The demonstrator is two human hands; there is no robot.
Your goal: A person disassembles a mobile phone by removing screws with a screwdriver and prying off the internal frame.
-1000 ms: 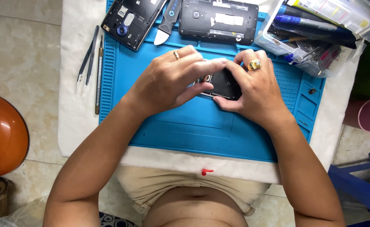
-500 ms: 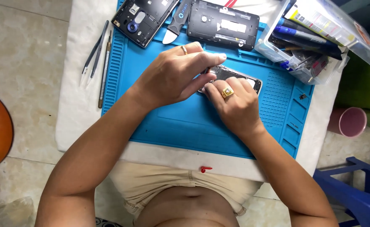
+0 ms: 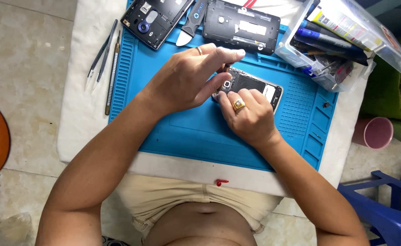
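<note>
Opened phone [image 3: 254,86] flat, long axis running left-right, both hands' [image 3: 189,77] grip on it.

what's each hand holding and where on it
Right hand pins the opened phone by its near end; left hand pinches a thin tool at its top.

**Hands shift on the opened phone**

The right hand [image 3: 248,114] slides off the opened phone [image 3: 254,86] toward the person, uncovering its dark inner face, which both hands hid a second ago. The left hand [image 3: 189,77] lifts its thumb and forefinger, now pinching a small tool tip at the phone's upper left corner.
</note>
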